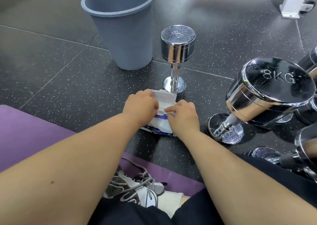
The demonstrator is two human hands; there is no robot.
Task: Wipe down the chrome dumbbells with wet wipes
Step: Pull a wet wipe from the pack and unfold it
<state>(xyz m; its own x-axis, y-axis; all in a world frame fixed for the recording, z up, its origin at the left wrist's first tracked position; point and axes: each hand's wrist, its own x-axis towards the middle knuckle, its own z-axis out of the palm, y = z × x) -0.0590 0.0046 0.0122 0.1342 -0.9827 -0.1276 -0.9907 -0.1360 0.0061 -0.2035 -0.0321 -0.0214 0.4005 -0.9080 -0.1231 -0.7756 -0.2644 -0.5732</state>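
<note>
Left grip [139, 105] holding wipes pack [158, 126], right grip [182, 115] pinching it

This is a gym. The floor [68, 80] is laid in black rubber tiles flecked with white, with seams between them. Chrome dumbbells stand on end on it: a small dumbbell [177, 53] beside a grey plastic bin [123, 32], and a larger dumbbell [267, 91] stamped 8KG, with more crowded at the right edge. A purple exercise mat [25, 127] carries a laced sports shoe [137, 187]. The white foot of an equipment frame [291, 1] stands far right.
</note>
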